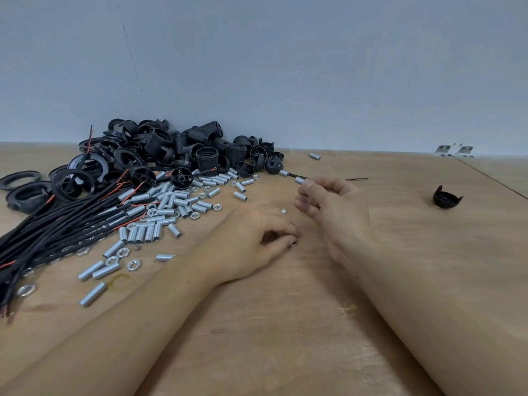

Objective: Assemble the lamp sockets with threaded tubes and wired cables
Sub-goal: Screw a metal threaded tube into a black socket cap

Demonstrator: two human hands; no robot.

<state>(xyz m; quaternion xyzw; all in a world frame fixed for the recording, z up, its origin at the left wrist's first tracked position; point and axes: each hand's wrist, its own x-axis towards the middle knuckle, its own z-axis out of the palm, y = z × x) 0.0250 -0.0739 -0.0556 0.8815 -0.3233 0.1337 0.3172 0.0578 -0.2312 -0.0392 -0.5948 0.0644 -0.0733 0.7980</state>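
The right hand (pixel 328 201) pinches a threaded tube (pixel 300 180) on the cable (pixel 292 175) right of the parts heap, while the left hand (pixel 265 238) pinches what looks like a nut (pixel 294 244) off the table (pixel 285 338), probably to thread on next.

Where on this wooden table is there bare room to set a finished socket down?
Free: the wooden table between the forearms, and between the right hand and the lone black plastic cap. Crowded: silver threaded tubes and black cables, left.

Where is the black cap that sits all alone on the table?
In the head view the lone black cap sits on the wooden table at the far right, beyond the right hand and far from the black socket pile.
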